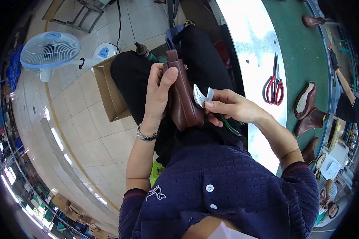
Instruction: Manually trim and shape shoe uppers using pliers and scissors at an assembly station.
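My left hand (157, 87) clasps the brown leather boot (182, 95) over my lap (205, 59), off the tabletop's (259, 36) left edge, my right hand (237, 106) pinches green-handled pincers (200, 96) beside it, upper seemingly shaped, what's left unclear!

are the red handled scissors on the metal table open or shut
The scissors look shut: their blades lie together and narrow to one tip.

Left fingers (154, 73) clasped, right fingers (224, 95) pinched
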Demonstrator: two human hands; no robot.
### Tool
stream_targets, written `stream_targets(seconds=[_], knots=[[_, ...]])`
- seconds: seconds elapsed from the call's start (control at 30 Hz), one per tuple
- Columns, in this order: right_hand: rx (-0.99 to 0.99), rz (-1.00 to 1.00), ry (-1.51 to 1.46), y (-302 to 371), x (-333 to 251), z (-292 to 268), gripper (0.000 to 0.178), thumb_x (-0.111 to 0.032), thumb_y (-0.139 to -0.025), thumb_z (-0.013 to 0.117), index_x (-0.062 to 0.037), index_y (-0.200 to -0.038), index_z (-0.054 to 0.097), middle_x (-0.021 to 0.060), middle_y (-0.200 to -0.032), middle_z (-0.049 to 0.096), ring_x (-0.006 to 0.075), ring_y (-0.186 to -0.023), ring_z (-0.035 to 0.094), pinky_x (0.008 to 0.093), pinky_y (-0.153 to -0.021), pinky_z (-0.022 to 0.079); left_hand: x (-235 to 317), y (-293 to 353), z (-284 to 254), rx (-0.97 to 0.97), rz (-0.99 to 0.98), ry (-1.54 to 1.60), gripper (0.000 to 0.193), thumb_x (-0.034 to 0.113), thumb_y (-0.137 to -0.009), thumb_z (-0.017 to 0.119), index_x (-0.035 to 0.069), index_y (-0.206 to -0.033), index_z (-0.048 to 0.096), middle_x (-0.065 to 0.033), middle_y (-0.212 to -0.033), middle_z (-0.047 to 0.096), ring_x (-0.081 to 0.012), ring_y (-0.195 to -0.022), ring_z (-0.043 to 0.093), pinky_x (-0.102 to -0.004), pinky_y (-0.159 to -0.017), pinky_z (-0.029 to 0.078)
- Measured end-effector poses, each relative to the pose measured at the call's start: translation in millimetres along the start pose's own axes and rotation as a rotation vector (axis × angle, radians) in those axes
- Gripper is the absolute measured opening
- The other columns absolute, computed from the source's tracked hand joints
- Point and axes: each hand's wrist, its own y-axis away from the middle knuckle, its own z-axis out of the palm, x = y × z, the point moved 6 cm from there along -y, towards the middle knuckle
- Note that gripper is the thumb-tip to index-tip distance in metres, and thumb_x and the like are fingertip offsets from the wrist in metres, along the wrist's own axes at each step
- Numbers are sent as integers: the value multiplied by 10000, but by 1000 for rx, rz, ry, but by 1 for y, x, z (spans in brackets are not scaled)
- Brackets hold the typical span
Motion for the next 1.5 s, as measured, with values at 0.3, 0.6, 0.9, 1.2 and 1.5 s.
stream_targets(seconds=[0.3, 0.6, 0.9, 1.2, 1.5], knots=[[-116, 162, 267, 2, -7, 13, 605, -521, -982, 452, -31, -663, 605, 5, -514, 511, 101, -479, 520, 250, -503, 415, 2, 18, 13, 53, 83, -28, 390, 430, -954, 559, 60, -1072, 519, 14, -874, 517, -43, -741, 463, -204, -681, 411], [50, 244, 1000, -2, -51, 22, 642, -486, -973, 487, 6, -578, 607, 94, -473, 544, 224, -439, 574, 325, -476, 456, 4, 20, 8, 159, 177, -116, 351, 405, -968, 528, 58, -1021, 520, 16, -837, 505, -41, -715, 454, -208, -644, 401], [219, 37, 1162, 4, -57, 15, 634, -502, -969, 454, 24, -667, 638, 180, -585, 616, 354, -591, 650, 427, -580, 509, 2, -1, 3, 143, 125, -143, 513, 419, -987, 488, -27, -1240, 492, -72, -1128, 560, -134, -1020, 506, -253, -903, 400], [188, -8, 565, -3, -24, 6, 688, -599, -941, 458, 24, -732, 661, 77, -661, 663, 153, -531, 627, 300, -544, 511, -51, -17, -30, -215, -78, 341, 714, 643, -912, 443, 115, -1382, 338, -107, -1230, 521, -257, -1097, 555, -399, -972, 452], [1127, -1, 906, 59, 17, -111, 337, -352, -916, 567, -86, -1114, 626, 216, -822, 672, 403, -814, 653, 499, -692, 494, -106, -81, -40, -633, -288, 534, 679, 576, -957, 433, 5, -1324, 424, -190, -1214, 576, -339, -1092, 591, -436, -926, 498]])
